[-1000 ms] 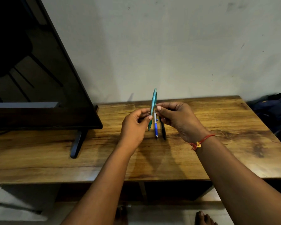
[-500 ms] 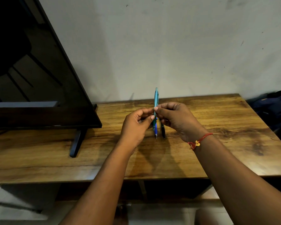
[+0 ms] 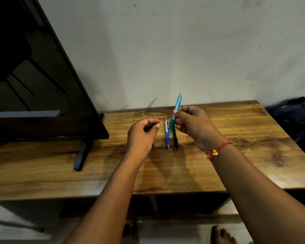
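- While lowering the teal pen (image 3: 178, 102), best to keep it pinched between thumb and fingertips of the right hand (image 3: 195, 125), as now: tilted, top end toward the wall, held above the two pens lying near the middle of the tabletop's (image 3: 236, 164) back edge.
- Likely step in hand: laying it down parallel to the blue-and-white pen (image 3: 167, 133) and the black pen (image 3: 175, 138), both lying side by side with tips toward the front edge.
- Worth turning the barrel to match their line before contact, then setting the low end down first, so as not to nudge either neighbour or start a roll.
- Sensible to choose a bare strip just beside the black pen, or left of the blue-and-white one, rather than dropping it across them.
- Left hand (image 3: 141, 134) free to steady the row: fingers loosely curled, gripping nothing visible, hovering just left of the blue-and-white pen.
- Compared with half a second ago: left hand no longer pinching the teal pen and drawn off to the left; teal pen held by the right hand alone, top leaning more to the right; both lying pens unmoved.
- Elsewhere: dark television (image 3: 33, 85) at the left end, dark bag (image 3: 296, 115) beyond the right edge.
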